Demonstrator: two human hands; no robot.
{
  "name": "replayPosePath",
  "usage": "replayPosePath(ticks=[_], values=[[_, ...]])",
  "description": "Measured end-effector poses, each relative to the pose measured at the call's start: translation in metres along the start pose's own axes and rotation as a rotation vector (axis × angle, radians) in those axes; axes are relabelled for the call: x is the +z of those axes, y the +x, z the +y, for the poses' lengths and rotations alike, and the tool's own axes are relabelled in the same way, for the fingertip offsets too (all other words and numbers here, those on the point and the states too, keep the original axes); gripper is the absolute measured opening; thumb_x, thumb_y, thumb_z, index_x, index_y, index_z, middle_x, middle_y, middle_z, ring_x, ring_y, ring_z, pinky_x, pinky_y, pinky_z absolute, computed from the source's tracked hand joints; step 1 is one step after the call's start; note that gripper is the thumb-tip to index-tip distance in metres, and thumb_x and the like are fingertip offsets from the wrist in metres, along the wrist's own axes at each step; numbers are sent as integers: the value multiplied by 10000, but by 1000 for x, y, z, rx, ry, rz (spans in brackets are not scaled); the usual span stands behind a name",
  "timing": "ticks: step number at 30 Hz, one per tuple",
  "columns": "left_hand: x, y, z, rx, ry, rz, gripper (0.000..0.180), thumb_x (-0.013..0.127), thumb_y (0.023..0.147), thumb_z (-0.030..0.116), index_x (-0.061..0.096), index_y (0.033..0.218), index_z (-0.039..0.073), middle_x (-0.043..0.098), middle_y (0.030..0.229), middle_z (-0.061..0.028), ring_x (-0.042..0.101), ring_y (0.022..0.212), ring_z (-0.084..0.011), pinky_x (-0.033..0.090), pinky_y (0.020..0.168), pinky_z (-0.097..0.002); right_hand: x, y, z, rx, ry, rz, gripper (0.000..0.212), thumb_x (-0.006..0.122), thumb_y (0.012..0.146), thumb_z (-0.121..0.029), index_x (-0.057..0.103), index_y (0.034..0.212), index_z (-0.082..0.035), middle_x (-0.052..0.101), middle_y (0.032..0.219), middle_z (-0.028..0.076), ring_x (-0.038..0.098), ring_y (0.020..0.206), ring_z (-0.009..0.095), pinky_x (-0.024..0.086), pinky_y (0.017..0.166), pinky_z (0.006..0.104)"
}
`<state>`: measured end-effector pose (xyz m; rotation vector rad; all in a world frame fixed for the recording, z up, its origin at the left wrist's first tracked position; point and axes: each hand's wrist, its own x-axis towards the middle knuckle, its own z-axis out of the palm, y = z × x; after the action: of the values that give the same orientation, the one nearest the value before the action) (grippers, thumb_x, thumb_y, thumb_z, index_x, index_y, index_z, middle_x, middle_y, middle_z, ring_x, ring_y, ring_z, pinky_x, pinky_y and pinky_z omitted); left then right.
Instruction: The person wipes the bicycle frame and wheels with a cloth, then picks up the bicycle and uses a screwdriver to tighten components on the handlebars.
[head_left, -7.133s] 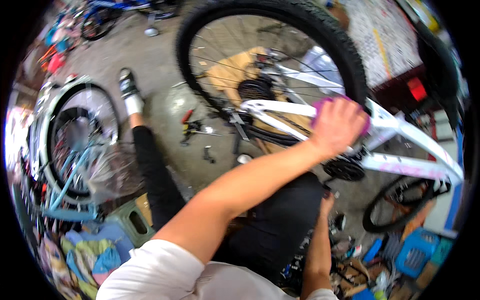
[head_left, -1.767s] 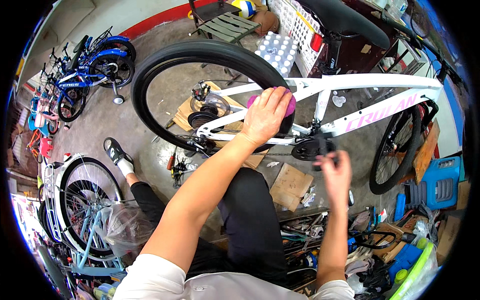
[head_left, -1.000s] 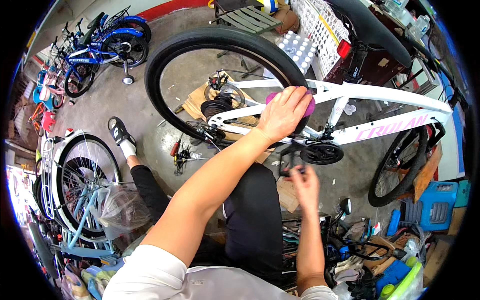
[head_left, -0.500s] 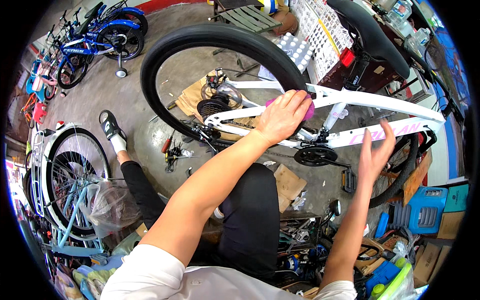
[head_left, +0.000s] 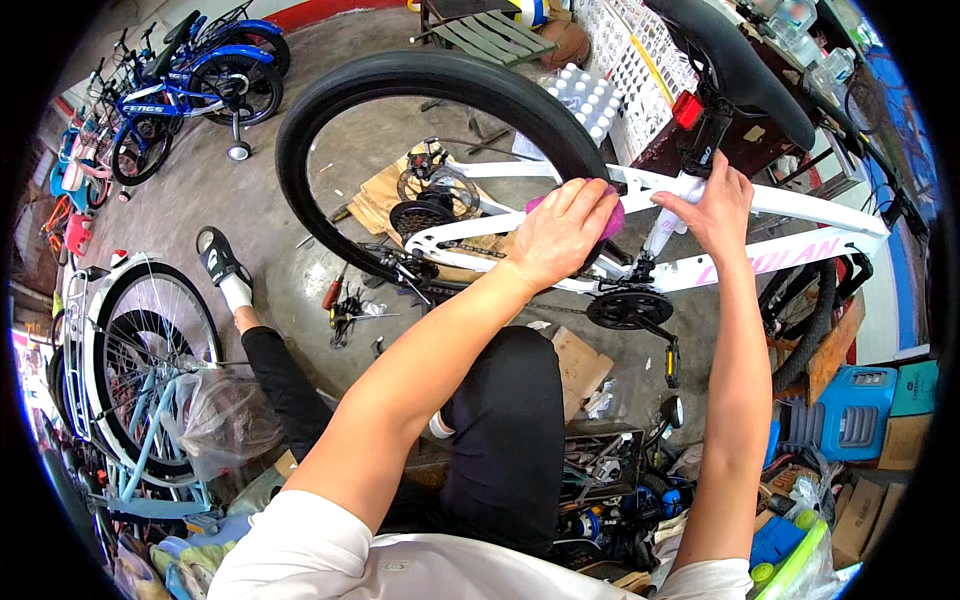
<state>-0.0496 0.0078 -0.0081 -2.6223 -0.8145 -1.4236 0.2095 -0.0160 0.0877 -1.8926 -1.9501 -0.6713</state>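
A white bicycle frame (head_left: 800,252) with pink lettering stands tilted before me, its black rear tyre (head_left: 440,72) toward the left. My left hand (head_left: 558,238) is closed over a purple cloth or sponge (head_left: 612,222), partly hidden under the palm, against the frame beside the tyre. My right hand (head_left: 718,212) grips the frame where the seat tube meets the top tube, just below the seatpost, thumb on the left. Above it are a red rear light (head_left: 687,108) and the black saddle (head_left: 745,70). Below hangs the chainring (head_left: 628,310) with its pedal (head_left: 672,362).
Cardboard (head_left: 380,205) and loose tools (head_left: 345,305) lie on the concrete floor. Blue bicycles (head_left: 200,90) stand at the far left, another wheel (head_left: 155,360) nearer. Bottles (head_left: 585,100) sit behind the frame; a blue plastic case (head_left: 850,405) and a parts box (head_left: 600,470) are close by.
My right hand has moved up and left from beside the lower tube onto the frame below the seatpost. The pedal has swung slightly left. My left hand stays on the purple thing.
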Motion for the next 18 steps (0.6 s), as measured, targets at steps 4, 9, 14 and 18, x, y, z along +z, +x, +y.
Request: replayPosePath(ticks=[4, 9, 14, 18], values=[[2, 0, 2, -8, -7, -17, 517, 658, 827, 119, 612, 1335, 37, 577, 1348, -123, 571, 1230, -338, 516, 1029, -431, -7, -1, 0, 17, 28, -55, 1207, 916, 588, -667, 451, 1439, 53, 678, 1168, 244, 625, 1158, 410, 362, 1103, 505], [3, -2, 1, -23, 3, -5, 515, 654, 828, 99, 611, 1336, 35, 573, 1351, -132, 568, 1226, -352, 506, 1045, -450, -11, 1, -10, 48, 37, -68, 1228, 939, 566, -642, 438, 1448, 49, 675, 1187, 247, 630, 1150, 412, 369, 1100, 496], [4, -1, 3, -12, -8, 10, 508, 655, 825, 99, 612, 1325, 24, 575, 1341, -141, 568, 1221, -355, 501, 1048, -451, -13, 1, -8, 73, 65, -92, 1233, 939, 555, -650, 444, 1446, 43, 674, 1181, 240, 623, 1159, 417, 374, 1096, 501], [3, 1, 4, -8, -10, 23, 509, 651, 826, 97, 607, 1326, 15, 576, 1338, -144, 572, 1213, -357, 497, 1052, -450, -15, 2, -10, 85, 57, -94, 1242, 939, 546, -655, 445, 1445, 45, 672, 1183, 236, 616, 1170, 426, 377, 1097, 505]])
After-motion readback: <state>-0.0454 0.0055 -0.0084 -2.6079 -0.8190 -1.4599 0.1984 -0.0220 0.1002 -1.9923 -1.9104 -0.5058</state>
